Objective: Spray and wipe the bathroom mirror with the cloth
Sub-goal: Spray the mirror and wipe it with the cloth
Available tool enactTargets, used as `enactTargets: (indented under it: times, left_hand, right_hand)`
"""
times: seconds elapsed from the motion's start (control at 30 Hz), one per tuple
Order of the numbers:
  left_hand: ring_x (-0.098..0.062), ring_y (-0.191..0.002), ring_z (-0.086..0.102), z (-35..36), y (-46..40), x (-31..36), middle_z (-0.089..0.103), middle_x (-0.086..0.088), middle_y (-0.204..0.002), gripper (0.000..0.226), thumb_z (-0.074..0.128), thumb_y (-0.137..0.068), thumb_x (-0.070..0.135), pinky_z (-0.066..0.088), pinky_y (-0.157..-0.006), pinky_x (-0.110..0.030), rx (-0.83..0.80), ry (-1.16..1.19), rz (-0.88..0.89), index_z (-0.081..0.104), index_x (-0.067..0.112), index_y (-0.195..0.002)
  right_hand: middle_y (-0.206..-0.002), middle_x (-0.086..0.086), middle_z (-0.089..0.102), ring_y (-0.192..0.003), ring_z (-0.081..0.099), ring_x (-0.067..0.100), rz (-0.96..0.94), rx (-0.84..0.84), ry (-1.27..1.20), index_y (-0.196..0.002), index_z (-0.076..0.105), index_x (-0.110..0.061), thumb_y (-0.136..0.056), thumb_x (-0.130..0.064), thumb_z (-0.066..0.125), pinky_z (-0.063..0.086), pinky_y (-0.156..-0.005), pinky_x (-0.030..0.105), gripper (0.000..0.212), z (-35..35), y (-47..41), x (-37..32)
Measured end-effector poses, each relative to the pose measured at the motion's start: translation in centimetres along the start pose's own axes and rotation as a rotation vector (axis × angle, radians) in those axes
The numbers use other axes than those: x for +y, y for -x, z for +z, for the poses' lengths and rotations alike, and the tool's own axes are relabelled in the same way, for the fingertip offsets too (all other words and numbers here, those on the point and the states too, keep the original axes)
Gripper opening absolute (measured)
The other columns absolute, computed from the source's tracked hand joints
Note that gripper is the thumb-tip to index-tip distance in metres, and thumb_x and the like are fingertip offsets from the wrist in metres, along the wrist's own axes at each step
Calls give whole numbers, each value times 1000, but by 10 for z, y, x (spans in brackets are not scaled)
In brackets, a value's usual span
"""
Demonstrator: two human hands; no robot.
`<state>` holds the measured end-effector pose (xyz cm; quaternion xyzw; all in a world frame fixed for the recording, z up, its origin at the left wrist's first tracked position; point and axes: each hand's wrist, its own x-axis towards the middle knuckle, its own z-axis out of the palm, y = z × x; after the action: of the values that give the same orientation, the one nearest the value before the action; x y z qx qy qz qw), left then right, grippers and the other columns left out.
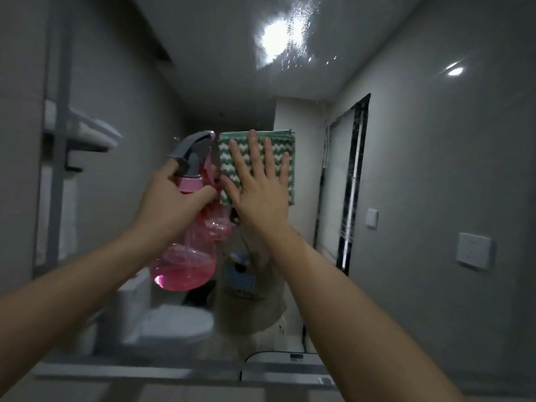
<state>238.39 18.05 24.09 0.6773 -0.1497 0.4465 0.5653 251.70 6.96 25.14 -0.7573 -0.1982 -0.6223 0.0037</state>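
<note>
The bathroom mirror [420, 158] fills most of the head view and reflects the room. My right hand [258, 187] lies flat, fingers spread, pressing a green and white zigzag cloth [285, 146] against the glass at the centre. My left hand [171, 201] grips the neck of a pink spray bottle [185, 265] with a grey trigger head [190, 153], held just left of the cloth, nozzle pointing right towards it. Pink liquid fills the bottle's lower part. Wet droplets glint on the glass near the reflected ceiling light [278, 36].
A grey ledge [116, 372] runs along the mirror's lower edge. The reflection shows a white toilet [174, 323], a shelf with towels [84, 132] at left, a dark-framed doorway [352, 184] and wall switches [472, 250] at right.
</note>
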Motion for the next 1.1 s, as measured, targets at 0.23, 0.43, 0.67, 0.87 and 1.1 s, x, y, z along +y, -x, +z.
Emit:
enactTargets:
  times: [0.23, 0.43, 0.67, 0.87, 1.1]
  left_hand:
    - [4, -52, 59, 33, -2, 11, 60, 6, -76, 34, 62, -78, -7, 43, -48, -6, -30, 81, 23, 55, 11, -106]
    - [-23, -75, 64, 72, -23, 12, 67, -10, -84, 28, 67, -74, -1, 50, -62, -28, -84, 91, 1, 61, 14, -97]
    - [-19, -64, 61, 100, -40, 21, 67, -7, -79, 34, 62, -76, -2, 53, -55, -22, -130, 63, 72, 57, 30, -85]
    - [-24, -72, 64, 95, -65, 37, 69, -11, -88, 34, 60, -77, -5, 55, -58, -26, -184, 112, 120, 59, 28, -88]
    - [2, -42, 57, 64, -84, 51, 64, 15, -49, 27, 59, -79, -11, 42, -41, -8, -97, 128, 244, 59, 17, -79]
  right_hand:
    - [-159, -1, 11, -147, 9, 20, -117, -27, 75, -149, 11, -36, -95, -58, 19, -1, -116, 47, 60, -13, -8, 58]
    - [-153, -10, -21, -143, -16, 12, 122, -22, 105, -143, -16, -42, -94, -62, 10, -17, -113, 39, 59, -35, -5, 152]
    - [-159, -5, -11, -146, -9, 16, 254, -14, 109, -146, -10, -41, -90, -63, 3, -10, -116, 40, 61, -45, 10, 198]
    - [-158, -1, -18, -144, -18, 20, 362, 7, 17, -146, -13, -38, -92, -59, 7, -13, -115, 48, 61, -39, -14, 174]
    - [-157, 0, -19, -143, -21, 23, 192, 45, -7, -148, -12, -37, -97, -57, 12, -17, -113, 51, 59, -30, -84, 92]
